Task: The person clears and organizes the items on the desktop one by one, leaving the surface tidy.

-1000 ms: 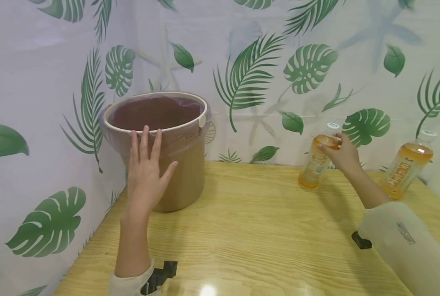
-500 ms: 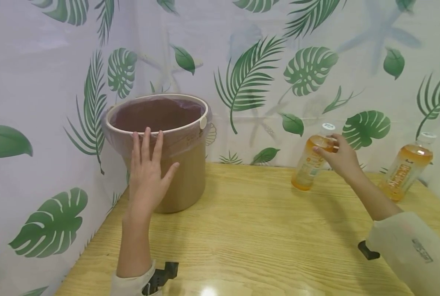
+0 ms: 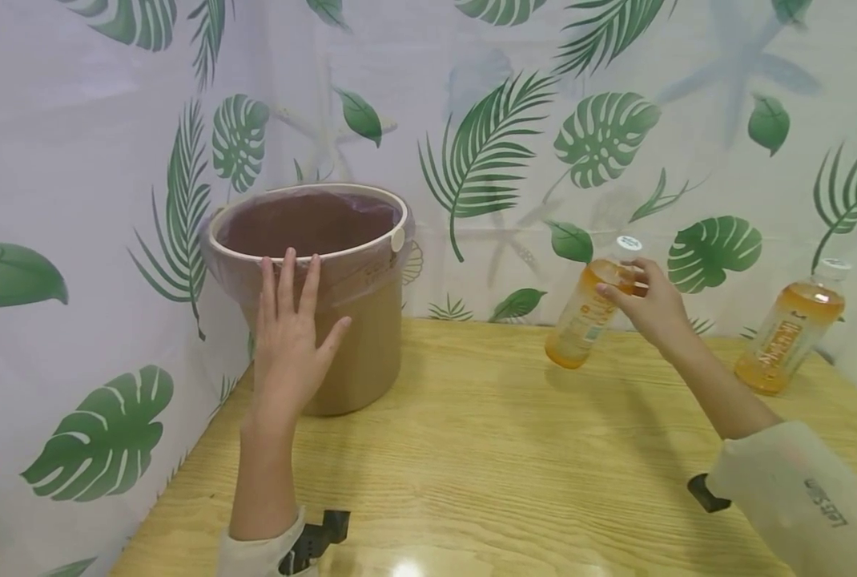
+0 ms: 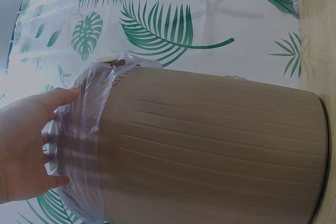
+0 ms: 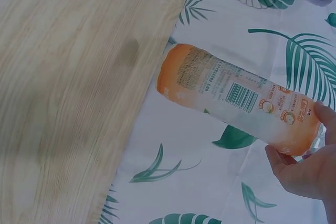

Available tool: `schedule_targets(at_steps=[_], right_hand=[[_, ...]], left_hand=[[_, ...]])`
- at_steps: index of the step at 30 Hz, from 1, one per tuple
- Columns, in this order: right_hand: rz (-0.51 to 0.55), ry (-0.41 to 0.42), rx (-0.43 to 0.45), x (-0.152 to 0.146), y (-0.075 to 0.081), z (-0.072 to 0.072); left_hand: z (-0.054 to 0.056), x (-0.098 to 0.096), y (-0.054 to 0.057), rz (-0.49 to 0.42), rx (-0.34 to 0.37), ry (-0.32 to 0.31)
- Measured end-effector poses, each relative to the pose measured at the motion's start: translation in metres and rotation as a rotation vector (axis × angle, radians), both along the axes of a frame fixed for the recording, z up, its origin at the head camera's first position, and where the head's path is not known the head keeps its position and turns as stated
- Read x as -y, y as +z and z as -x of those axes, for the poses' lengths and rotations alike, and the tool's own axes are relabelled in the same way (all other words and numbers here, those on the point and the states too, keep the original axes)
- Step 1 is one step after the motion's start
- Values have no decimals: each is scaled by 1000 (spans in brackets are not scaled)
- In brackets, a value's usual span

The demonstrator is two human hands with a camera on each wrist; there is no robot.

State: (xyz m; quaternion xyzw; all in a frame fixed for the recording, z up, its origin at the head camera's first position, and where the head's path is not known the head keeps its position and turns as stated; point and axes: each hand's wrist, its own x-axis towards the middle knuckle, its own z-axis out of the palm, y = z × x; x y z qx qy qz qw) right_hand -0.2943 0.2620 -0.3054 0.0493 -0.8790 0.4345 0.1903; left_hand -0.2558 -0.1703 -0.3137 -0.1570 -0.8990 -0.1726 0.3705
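Observation:
My right hand (image 3: pixel 655 308) grips a bottle of orange drink (image 3: pixel 580 320) near its neck, thumb on one side and fingers on the other. The bottle is tilted, white cap up and to the right, its base close over the table. Its printed label and barcode face the right wrist camera, where the bottle (image 5: pixel 231 95) stretches out from the fingers. At the left stands a brown trash bin (image 3: pixel 360 344) lined with a thin clear bag (image 4: pixel 86 124). The straight, spread fingers of my left hand (image 3: pixel 287 353) lie against the bagged rim on its near side.
A second bottle of orange drink (image 3: pixel 785 336) stands on the right of the wooden table (image 3: pixel 472 465), beyond my right forearm. Behind and to the left hangs a white sheet with green leaf prints (image 3: pixel 486 160), close to the bin.
My right hand has carried the bottle leftward, and the bottle has tilted further. My left hand stays against the bin's rim. The second bottle has not moved.

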Motion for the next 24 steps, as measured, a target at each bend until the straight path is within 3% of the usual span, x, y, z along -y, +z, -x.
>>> schedule_targets(at_steps=[24], right_hand=[[111, 78, -35, 34, 20, -8]], left_hand=[[0, 1, 0, -1, 9, 1]])
